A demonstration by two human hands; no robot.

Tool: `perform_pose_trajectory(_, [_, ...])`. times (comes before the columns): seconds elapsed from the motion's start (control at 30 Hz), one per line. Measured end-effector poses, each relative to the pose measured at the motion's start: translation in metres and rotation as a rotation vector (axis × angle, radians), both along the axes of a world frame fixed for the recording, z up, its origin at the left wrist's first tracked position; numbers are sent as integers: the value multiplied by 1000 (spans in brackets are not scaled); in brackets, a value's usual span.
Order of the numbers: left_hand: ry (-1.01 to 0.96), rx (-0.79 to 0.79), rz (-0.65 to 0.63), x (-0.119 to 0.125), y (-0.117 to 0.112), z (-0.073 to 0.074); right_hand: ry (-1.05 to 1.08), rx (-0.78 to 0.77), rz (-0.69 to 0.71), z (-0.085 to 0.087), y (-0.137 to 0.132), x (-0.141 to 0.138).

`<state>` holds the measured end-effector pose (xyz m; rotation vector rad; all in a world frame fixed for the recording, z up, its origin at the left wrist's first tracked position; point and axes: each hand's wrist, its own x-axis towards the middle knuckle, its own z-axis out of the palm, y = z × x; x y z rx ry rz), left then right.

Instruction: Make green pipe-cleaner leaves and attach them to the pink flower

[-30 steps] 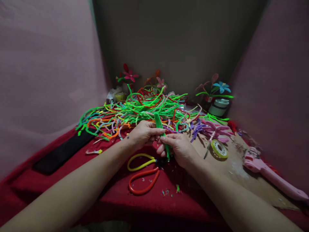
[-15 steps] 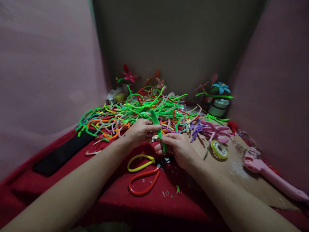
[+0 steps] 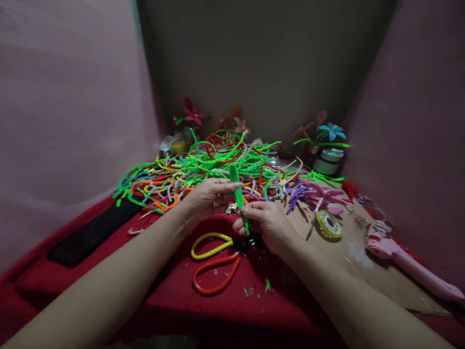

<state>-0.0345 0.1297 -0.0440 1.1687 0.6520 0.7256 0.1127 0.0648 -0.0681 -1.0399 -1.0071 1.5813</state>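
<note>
A folded green pipe cleaner piece (image 3: 237, 186) stands nearly upright between both hands, above the red cloth. My left hand (image 3: 207, 198) pinches its upper part with thumb and fingers. My right hand (image 3: 267, 224) pinches it lower down, fingers curled. Just under the hands lie scissors with a yellow and a red handle loop (image 3: 214, 264). Behind the hands spreads a big tangle of coloured pipe cleaners (image 3: 214, 167), mostly green.
A purple and pink pipe cleaner flower (image 3: 319, 196) and a yellow tape roll (image 3: 329, 223) lie on brown cardboard (image 3: 366, 261) at right. A pink glue gun (image 3: 410, 266) lies far right. A black strip (image 3: 94, 230) lies left. Finished flowers (image 3: 194, 115) stand at the back wall.
The green piece has risen a little and tilted slightly left between my hands. Both hands keep their pinch and have shifted slightly up.
</note>
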Motion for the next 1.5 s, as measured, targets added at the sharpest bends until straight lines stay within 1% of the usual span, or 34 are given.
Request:
perform_pose_trajectory(0.07, [-16, -6, -36, -1, 1, -1, 24, -1, 12, -1, 0, 0])
perform_pose_trajectory(0.17, [-3, -5, -39, -1, 1, -1, 45, 3, 35, -2, 1, 0])
perform_pose_trajectory(0.33, [63, -1, 66, 3, -2, 1, 51, 9, 32, 0, 0, 0])
perform_pose_trajectory(0.4, [89, -3, 81, 4, -4, 2, 54, 24, 20, 0, -1, 0])
perform_pose_trajectory(0.57, [102, -1, 10, 6, -9, 1, 50, 46, 23, -1, 1, 1])
perform_pose_trajectory(0.73, [133, 17, 27, 7, -12, -3, 79, 30, 33, -5, 3, 1])
perform_pose_trajectory(0.9, [168, 29, -15, 7, -10, -6, 57, 11, 66, -7, 1, -1])
perform_pose_trajectory(0.97, [166, 50, -12, 8, -11, -5, 73, 50, 17, -5, 3, 0])
perform_pose_trajectory(1.0, [160, 66, 5, 8, -11, -4, 86, 85, -42, -4, 5, 2])
perform_pose_trajectory(1.07, [154, 95, 41, 10, -12, -2, 108, 156, -222, 2, 12, 10])
perform_pose_trajectory(1.13, [167, 108, 48, 10, -11, -3, 90, 216, -394, 12, 19, 23])
perform_pose_trajectory(1.17, [178, 111, 36, 10, -11, -4, 71, 242, -479, 17, 22, 31])
perform_pose_trajectory(1.2, [193, 118, 25, 10, -10, -5, 37, 271, -534, 21, 25, 39])
perform_pose_trajectory(1.27, [234, 139, 20, 10, -9, -8, -40, 318, -592, 27, 30, 53])
perform_pose_trajectory(1.33, [283, 159, 21, 11, -9, -10, -188, 322, -587, 27, 33, 63])
perform_pose_trajectory(1.43, [319, 184, 24, 12, -10, -11, -600, 300, -519, 19, 38, 70])
perform_pose_trajectory(1.5, [325, 193, 25, 13, -10, -11, -781, 288, -481, 14, 42, 71])
